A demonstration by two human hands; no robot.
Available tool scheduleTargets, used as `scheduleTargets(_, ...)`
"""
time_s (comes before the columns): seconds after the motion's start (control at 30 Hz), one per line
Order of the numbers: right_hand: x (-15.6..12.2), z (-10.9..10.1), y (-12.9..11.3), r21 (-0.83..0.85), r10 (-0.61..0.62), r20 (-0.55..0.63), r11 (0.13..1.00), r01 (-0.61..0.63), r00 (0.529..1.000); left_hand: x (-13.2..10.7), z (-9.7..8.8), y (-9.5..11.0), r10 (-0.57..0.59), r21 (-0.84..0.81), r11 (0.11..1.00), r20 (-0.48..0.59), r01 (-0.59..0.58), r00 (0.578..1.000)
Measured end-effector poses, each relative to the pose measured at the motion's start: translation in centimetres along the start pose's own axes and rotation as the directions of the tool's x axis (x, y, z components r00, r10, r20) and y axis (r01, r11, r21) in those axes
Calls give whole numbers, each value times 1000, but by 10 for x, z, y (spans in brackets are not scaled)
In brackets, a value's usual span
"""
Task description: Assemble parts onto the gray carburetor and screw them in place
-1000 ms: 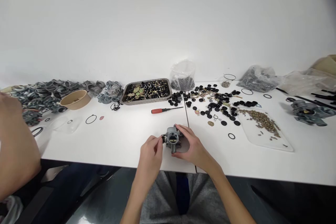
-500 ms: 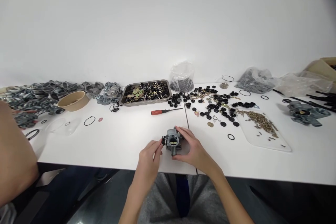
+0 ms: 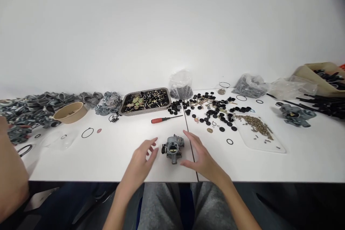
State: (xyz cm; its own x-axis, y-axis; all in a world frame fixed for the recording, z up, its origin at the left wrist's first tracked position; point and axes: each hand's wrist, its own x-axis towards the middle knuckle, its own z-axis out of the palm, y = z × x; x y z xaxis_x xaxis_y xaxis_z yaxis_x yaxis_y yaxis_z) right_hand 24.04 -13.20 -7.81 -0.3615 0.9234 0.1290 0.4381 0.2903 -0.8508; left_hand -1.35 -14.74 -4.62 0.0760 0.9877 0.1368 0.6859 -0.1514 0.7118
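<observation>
A small grey carburetor body [image 3: 173, 148] stands on the white table [image 3: 113, 154] near its front edge. My left hand [image 3: 140, 163] hovers just left of it, fingers spread and empty. On the other side, my right hand [image 3: 201, 155] is spread open as well, a little apart from the part. Neither hand touches the carburetor.
A red-handled screwdriver [image 3: 165, 119] lies behind the carburetor. Further back stand a metal tray of small parts [image 3: 145, 101], a tan bowl [image 3: 70, 112], a grey parts pile [image 3: 35, 106], black caps [image 3: 215, 109], brass screws [image 3: 254, 124] and another carburetor [image 3: 295, 115]. Another person's arm [image 3: 10, 172] is at far left.
Both my hands have let go of the carburetor and drawn apart from it, fingers spreading. The carburetor now stands alone on the table. The view has tilted slightly.
</observation>
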Motion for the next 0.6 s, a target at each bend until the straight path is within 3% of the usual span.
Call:
scheduleTargets(0.1,-12,-35,15,-26,103,-243,993,-113,964,42,-17,-16,68,95,994,-61,-63,996)
scheduleTargets(0.2,-27,-80,39,-55,150,-509,977,-206,847,88,-21,-34,80,164,984,-40,-73,996)
scheduleTargets(0.33,-50,-127,68,-83,204,-672,934,-346,712,130,-6,-53,99,103,989,35,-102,994)
scheduleTargets(0.4,-61,-143,79,-89,219,-728,909,-407,650,140,4,-58,103,55,993,46,-105,994)
scheduleTargets(0.53,-72,-173,103,-183,125,-877,807,-561,465,142,14,-61,89,-52,995,41,-87,995)
scheduleTargets(0.6,-74,-189,117,-237,101,-888,736,-634,449,140,13,-63,55,-133,990,36,-49,998)
